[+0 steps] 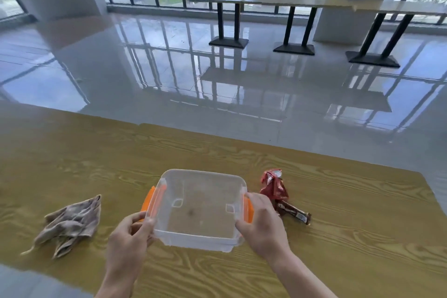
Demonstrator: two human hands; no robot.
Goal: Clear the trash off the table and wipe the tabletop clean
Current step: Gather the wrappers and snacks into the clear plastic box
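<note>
My left hand (130, 232) is closed on the near left corner of the clear plastic box (197, 208), thumb along the rim and fingers curled round the wall just below the orange clip (150, 203) on that side. My right hand (260, 221) is clamped on the near right corner in the same way, lying over the right orange clip (249, 208) so that only a strip of it shows. I hold it by both corners because the walls look thin and springy, and a two-sided grip keeps it level and square to me; I cannot tell whether its base is resting on the wooden table (338, 237) or just clear of it. The box is open at the top and looks empty, apart from a faint mark on its floor, so I judge it is meant to take the trash. That trash lies just beside the box on the right: a crumpled red wrapper (273, 186) toward the far side and a dark snack wrapper (294, 213) nearer me, partly behind my right hand. Placing the box next to them should make for a short reach. Well apart on the left lies the rumpled brown cloth (70, 222), untouched and ready for wiping once the wrappers are gone. Beyond the table's far edge there is only glossy floor (169, 68), so nothing else needs moving.
</note>
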